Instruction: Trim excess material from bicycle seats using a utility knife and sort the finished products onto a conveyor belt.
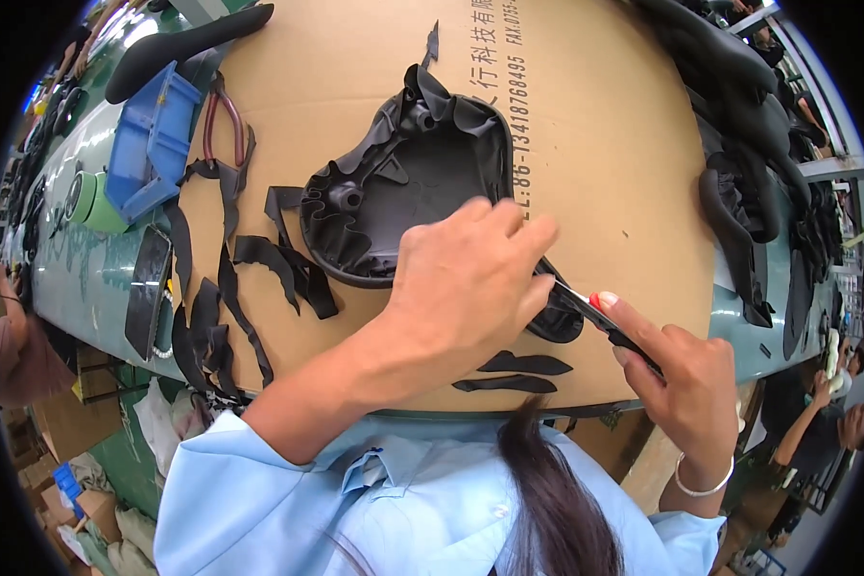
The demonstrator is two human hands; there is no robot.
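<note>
Left fingers [540, 230] clasp a probably light, stiff-shelled saddle [442, 187], best gripped by its rim [504, 154]; right fingers [649, 380] clench a cutter [624, 338].

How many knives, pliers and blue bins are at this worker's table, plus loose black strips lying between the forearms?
Knife: 1, in the right hand
Pliers: 1
Blue bin: 1
Black strips between the forearms: 2
Total: 5

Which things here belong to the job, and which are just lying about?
In use: upturned black bicycle saddle, under the left hand; utility knife, in the right hand; cardboard sheet beneath.

Seemingly just lying about: red-handled pliers; blue plastic bin; black strips.
</note>
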